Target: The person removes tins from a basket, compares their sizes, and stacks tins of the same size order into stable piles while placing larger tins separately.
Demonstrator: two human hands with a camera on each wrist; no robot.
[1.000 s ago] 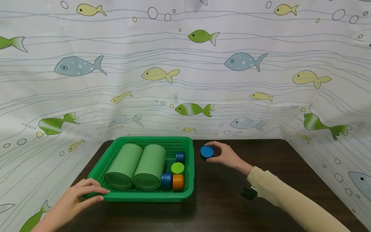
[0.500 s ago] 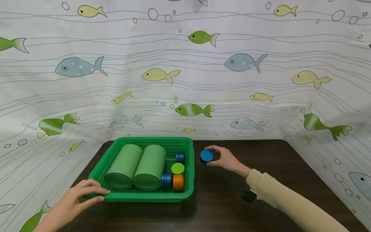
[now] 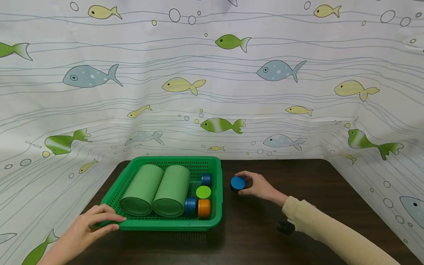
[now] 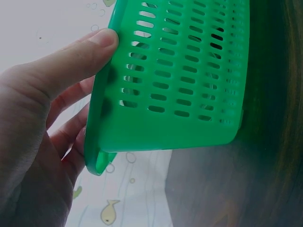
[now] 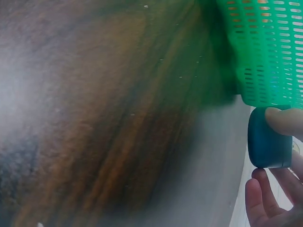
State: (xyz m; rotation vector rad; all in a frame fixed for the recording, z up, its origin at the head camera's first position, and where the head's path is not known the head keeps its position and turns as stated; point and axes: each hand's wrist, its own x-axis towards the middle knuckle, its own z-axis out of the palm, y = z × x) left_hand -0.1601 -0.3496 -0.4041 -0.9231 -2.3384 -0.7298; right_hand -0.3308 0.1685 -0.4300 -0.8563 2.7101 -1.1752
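Note:
My left hand (image 3: 87, 226) grips the near left corner of a green plastic basket (image 3: 165, 223). In the left wrist view its thumb (image 4: 87, 52) presses the rim's near side, with the fingers behind it. To the basket's right, my right hand (image 3: 261, 187) holds a small round blue lidded jar (image 3: 237, 182) between thumb and fingers. The right wrist view shows this jar (image 5: 269, 142) side-on, beside the basket's perforated wall (image 5: 265, 61). Inside the basket lie two large pale green cylinders, the left one (image 3: 142, 189) against the right one (image 3: 172, 189).
Right of the cylinders, the basket holds a dark blue jar (image 3: 206, 179), a lime-topped one (image 3: 203, 192), another blue jar (image 3: 190, 206) and an orange one (image 3: 204, 208). A dark wooden table (image 3: 251, 235) lies beneath. A fish-patterned curtain (image 3: 185, 55) surrounds it at the back and sides.
My right hand has come down the head view, toward the near side, with the blue jar still held. The left hand and the basket have stayed in place.

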